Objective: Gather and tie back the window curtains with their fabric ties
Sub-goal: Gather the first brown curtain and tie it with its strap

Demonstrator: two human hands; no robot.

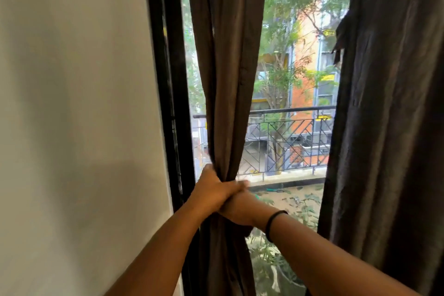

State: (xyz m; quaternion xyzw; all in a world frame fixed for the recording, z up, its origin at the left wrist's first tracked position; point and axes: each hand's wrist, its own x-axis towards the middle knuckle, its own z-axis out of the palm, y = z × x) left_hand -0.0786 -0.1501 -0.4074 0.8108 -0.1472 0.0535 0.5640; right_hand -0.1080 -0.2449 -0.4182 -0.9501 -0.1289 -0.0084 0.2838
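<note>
Head view of a window with two dark brown fabric curtains; the left-hand dark brown curtain (228, 67) is drawn into a narrow bunch just beside the black window frame (168, 79), hanging straight down in front of the glass and pinched to a waist where both hands meet; the left hand (213, 190) wraps its curled fingers around the gathered cloth from the frame side, clenched on the bunch; the right hand (240, 209), with a black band (274, 223) at the wrist, lies against and partly under the left hand at the same waist, its fingers mostly hidden by the left hand and the folds, so whether it grasps cloth, a tie or nothing cannot be told; no fabric tie is visible around this curtain, and none can be made out in either hand; the right-hand dark brown curtain (389, 127) hangs loose and ungathered well apart at the other edge of the window, with a short dark strip of fabric (341, 33) dangling at its inner edge, possibly its tie, though this is uncertain. Judged stage: gathering of the first curtain is done or nearly so; left to do are wrapping and knotting its tie, then gathering and tying the second curtain; roughly the first quarter of the task appears complete.
</note>
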